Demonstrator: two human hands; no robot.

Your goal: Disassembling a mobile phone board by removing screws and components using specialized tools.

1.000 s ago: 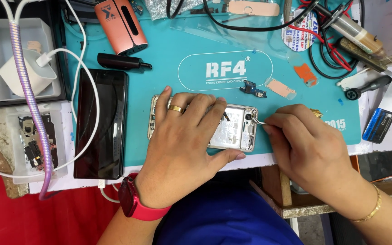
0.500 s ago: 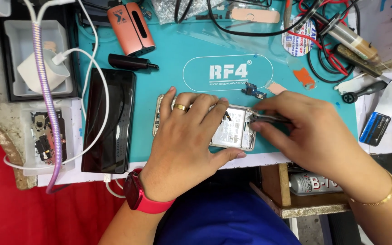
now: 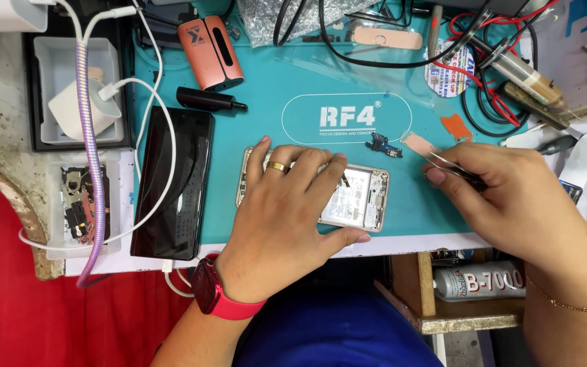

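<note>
My left hand (image 3: pixel 287 211), with a gold ring and a red wrist band, lies flat over an opened phone (image 3: pixel 365 200) on the teal mat (image 3: pixel 273 88) and holds it down. The phone's back is off and its white inner parts show at the right end. My right hand (image 3: pixel 511 197) is to the right of the phone and grips thin tweezers (image 3: pixel 467 175). Their tips point left at a small pinkish strip (image 3: pixel 417 144). A small dark flex board (image 3: pixel 383 145) lies beside that strip.
A black phone (image 3: pixel 171 180) on a white cable lies left of the mat. A pink-orange device (image 3: pixel 210 51), a black pen-like tool (image 3: pixel 208 100), an orange pick (image 3: pixel 455 126) and tangled wires (image 3: pixel 490 88) sit farther back. Trays (image 3: pixel 79 204) stand left; a glue tube (image 3: pixel 484 282) lies below.
My right hand has pulled the tweezers off the opened phone and moved right, up toward the pinkish strip. My left hand stays on the phone.
</note>
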